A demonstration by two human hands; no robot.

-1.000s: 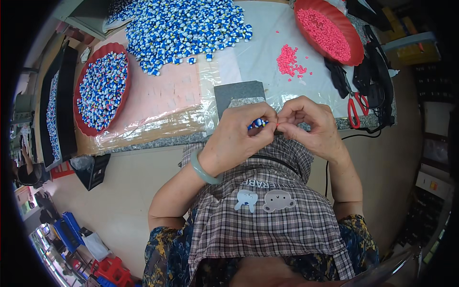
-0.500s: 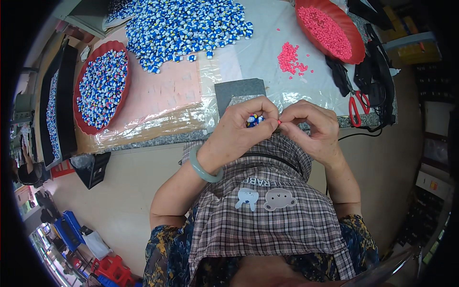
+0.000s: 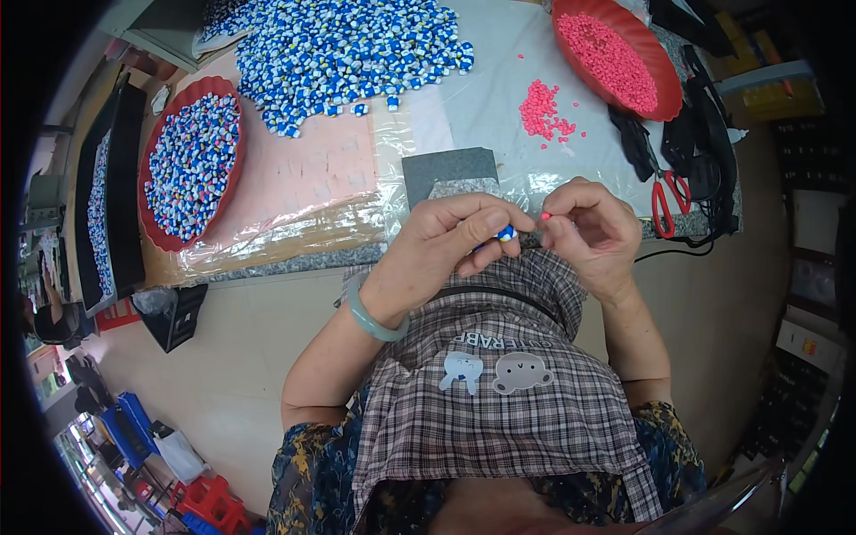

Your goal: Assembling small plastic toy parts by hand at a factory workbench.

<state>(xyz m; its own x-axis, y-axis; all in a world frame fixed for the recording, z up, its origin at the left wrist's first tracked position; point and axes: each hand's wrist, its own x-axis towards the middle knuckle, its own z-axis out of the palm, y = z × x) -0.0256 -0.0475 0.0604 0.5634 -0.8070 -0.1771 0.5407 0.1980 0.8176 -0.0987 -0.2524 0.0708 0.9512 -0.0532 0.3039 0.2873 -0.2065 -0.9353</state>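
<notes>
My left hand is closed around small blue-and-white pieces; one blue, white and yellow piece shows at its fingertips, and any others are hidden by the fingers. A tiny pink piece is pinched between the thumb and forefinger of my right hand. Just a small gap separates the two hands, over the table's near edge. Beyond them lies a dark grey pad. Loose pink pieces are scattered on the table past my right hand.
A large heap of blue-and-white pieces covers the far table. More fill a red scalloped bowl and a black tray at left. Another red bowl holds pink pieces. Red-handled scissors and black cables lie at right.
My hands have drawn slightly apart. The right now holds the pink piece away from the left fingertips, and the left hand has turned, with its fingers lower around the blue-and-white piece.
</notes>
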